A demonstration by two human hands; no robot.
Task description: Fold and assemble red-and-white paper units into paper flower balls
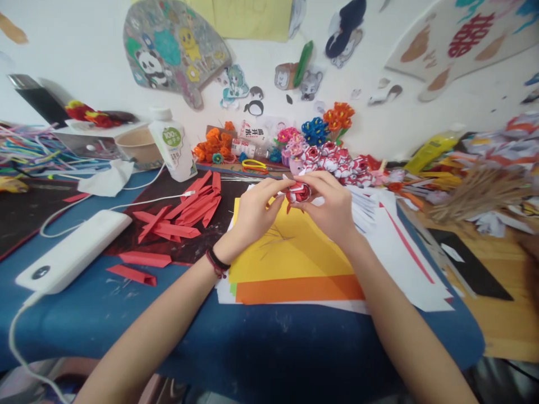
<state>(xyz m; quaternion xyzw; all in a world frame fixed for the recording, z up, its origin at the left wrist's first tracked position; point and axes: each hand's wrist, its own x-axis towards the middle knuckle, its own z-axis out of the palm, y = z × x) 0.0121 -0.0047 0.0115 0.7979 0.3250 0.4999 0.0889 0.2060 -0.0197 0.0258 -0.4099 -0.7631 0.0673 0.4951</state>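
A small red and white paper flower [298,192] is held between both hands, above the upper part of a yellow paper sheet [295,252]. My left hand [260,206] pinches it from the left side, fingertips on its edge. From the right, my right hand [329,203] has its fingers closed round the other side. Thin dark wires lie on the yellow sheet below my left hand. Orange paper [298,289] shows under the yellow sheet's near edge. Folded red paper strips [196,202] lie in a pile to the left, on a dark mat.
At the left lie a white power bank [76,251] and its cable. A white bottle [172,145] stands behind the mat. Finished paper flowers [328,160] line the wall. White paper [415,269] and a black flat object [471,264] are at the right.
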